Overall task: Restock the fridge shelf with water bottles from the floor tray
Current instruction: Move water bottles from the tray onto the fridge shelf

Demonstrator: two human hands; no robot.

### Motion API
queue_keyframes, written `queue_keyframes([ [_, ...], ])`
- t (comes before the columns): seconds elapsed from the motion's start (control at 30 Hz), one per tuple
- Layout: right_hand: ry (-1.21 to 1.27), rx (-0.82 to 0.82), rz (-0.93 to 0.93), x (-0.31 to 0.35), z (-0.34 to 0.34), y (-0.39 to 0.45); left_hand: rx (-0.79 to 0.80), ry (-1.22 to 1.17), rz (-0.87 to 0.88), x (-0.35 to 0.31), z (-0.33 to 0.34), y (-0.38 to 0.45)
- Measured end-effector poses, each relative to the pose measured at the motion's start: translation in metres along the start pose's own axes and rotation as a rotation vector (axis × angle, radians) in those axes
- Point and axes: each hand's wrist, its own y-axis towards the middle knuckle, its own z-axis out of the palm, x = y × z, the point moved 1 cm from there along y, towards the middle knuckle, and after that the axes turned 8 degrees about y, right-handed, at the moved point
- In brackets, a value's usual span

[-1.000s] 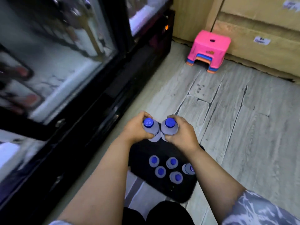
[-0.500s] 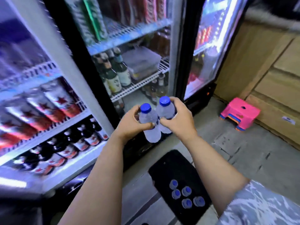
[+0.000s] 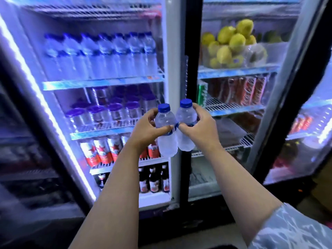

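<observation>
1. The left hand (image 3: 147, 129) is curled round the left water bottle (image 3: 166, 130), thumb across its front
2. The right hand (image 3: 199, 127) grasps the right water bottle (image 3: 186, 125) the same way; the two blue-capped bottles touch side by side, upright
3. Both bottles are held in front of the fridge's white centre post (image 3: 173, 51), level with its lower shelves
4. Left of that post and higher up, the water bottle shelf (image 3: 102, 82) carries a row of blurred blue-capped bottles
5. Right of the post, lemons (image 3: 231, 40) sit behind glass; left of it and low down stand red cans (image 3: 100, 151)
</observation>
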Motion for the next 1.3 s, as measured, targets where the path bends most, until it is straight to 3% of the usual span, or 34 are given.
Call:
queue_keyframes([
  [0.3,0.107,0.046,-0.210,0.090,0.093,0.093,-0.335,0.058,0.066,-0.033,-0.129,0.051],
  [0.73,0.259,0.148,-0.288,0.156,0.251,0.211,-0.689,0.268,0.106,-0.040,-0.304,0.134],
  [1.1,0.194,0.214,-0.171,0.132,0.337,0.243,-0.893,0.435,-0.042,0.006,-0.344,0.160],
  [1.3,0.201,0.208,-0.141,0.123,0.358,0.248,-0.902,0.503,-0.071,0.019,-0.349,0.170],
])
